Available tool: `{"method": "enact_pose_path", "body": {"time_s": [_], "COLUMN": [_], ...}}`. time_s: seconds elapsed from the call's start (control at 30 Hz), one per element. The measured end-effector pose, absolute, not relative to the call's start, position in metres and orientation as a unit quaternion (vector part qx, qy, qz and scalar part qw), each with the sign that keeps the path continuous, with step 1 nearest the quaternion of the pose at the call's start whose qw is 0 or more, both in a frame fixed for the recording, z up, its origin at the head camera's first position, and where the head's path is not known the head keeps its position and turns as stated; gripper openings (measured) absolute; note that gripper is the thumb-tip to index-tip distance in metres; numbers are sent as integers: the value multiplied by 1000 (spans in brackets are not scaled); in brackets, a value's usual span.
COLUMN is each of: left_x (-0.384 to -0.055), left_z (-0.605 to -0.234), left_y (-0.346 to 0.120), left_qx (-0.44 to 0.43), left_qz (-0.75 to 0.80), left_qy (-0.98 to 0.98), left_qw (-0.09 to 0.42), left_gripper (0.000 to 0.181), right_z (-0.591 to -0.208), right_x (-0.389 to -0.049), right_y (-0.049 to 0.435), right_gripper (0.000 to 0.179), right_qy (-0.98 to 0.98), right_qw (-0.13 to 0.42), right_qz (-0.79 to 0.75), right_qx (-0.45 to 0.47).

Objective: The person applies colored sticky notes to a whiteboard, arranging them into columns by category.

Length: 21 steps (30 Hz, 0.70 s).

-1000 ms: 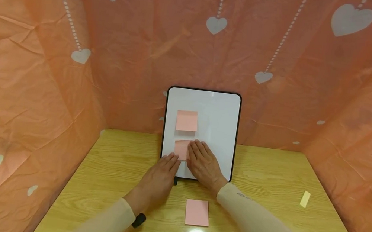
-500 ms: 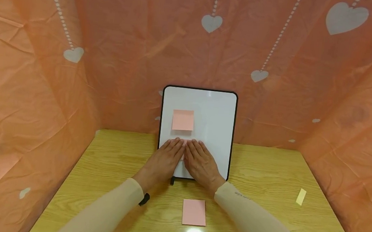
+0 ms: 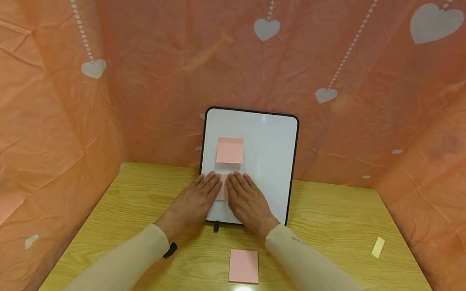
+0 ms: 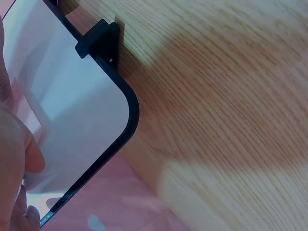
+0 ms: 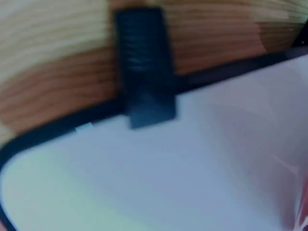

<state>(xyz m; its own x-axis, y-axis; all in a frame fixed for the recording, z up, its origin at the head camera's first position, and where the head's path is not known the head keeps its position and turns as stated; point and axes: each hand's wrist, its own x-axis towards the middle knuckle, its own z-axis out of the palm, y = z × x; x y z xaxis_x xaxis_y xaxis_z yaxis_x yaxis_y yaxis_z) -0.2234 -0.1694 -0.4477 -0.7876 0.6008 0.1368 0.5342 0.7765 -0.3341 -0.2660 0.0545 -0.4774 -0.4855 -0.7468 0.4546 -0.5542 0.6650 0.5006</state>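
Flat on the lower pink sticky note (image 3: 222, 191), on the left part of a small whiteboard (image 3: 272, 154), lie the fingers of both hands. My left hand (image 3: 192, 203) covers the note's left side, fingers straight. Over its right side rests my right hand (image 3: 249, 205), also with straight fingers. A pink strip of the note shows between them. Another pink sticky note (image 3: 230, 150) sticks to the board just above, its lower edge lifted slightly. In the left wrist view, part of the left hand (image 4: 12, 154) shows against the board; the right wrist view shows mostly board.
Black feet (image 5: 147, 67) clip onto the board's lower edge and stand it on the wooden table (image 3: 322, 266). A pink sticky-note pad (image 3: 244, 266) lies in front. Far right is a small yellow strip (image 3: 378, 247). Orange cloth (image 3: 190, 66) with hearts hangs behind and at both sides.
My left hand moved up from beside the lower note onto it, then slid left. My right hand also slid slightly left, staying on the note. The head view shifted a little.
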Motion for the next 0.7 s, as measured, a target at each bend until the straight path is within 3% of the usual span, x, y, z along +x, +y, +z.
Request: {"method": "enact_pose_path", "body": {"time_s": [0.47, 0.7], "left_x": [-224, -232], "left_z": [-448, -447], "left_y": [-174, -155], "left_qx": [-300, -324], "left_qz": [133, 96], "left_qy": [-937, -930], "left_qw": [122, 144], "left_gripper": [55, 55], "right_z": [-478, -478], "right_x": [-266, -266], "right_y": [81, 80], "right_gripper": [57, 55], "right_qy": [-869, -863], "right_qw": [300, 315], "right_qz": [-134, -112], "right_qx": [371, 380]}}
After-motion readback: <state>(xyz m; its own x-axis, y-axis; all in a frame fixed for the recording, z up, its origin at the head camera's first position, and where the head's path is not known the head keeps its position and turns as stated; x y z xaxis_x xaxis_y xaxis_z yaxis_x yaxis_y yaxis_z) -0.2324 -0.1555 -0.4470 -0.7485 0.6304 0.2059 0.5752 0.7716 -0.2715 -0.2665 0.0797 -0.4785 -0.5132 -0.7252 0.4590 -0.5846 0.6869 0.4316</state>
